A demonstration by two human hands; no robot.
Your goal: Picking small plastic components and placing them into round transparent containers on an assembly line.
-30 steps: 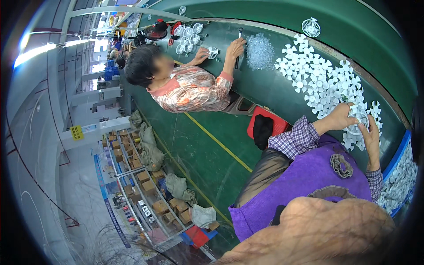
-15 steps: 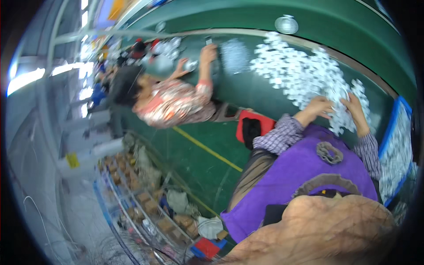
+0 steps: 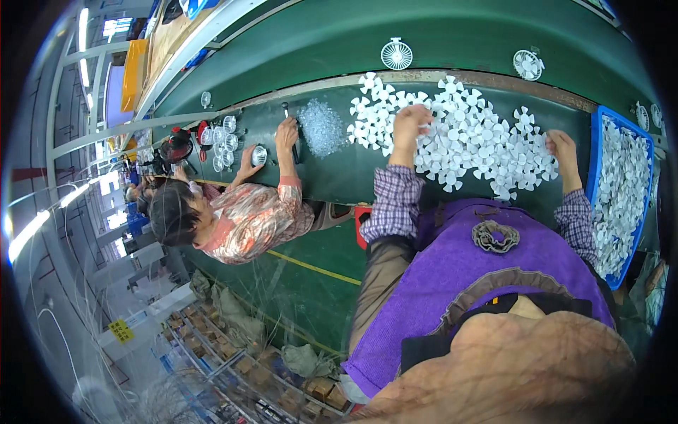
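A wide pile of white plastic fan blades covers the dark green worktop in front of me. Over the pile's left part is my left hand, its fingers curled in; whatever they may hold is hidden. My right hand rests at the pile's right edge beside the outermost blades, fingers bent together. What lies between those fingers is too small to make out. Both wrists come out of checked sleeves, and a purple apron covers my lap.
At right stands a blue crate full of white blades. Round white fan grilles sit on the green belt beyond. Left of my blades lies a heap of clear small parts. A co-worker handles a round grille there.
My hands have moved apart: the left one went left and away from me, the right stayed toward the pile's right side. The view has turned and become sharper.
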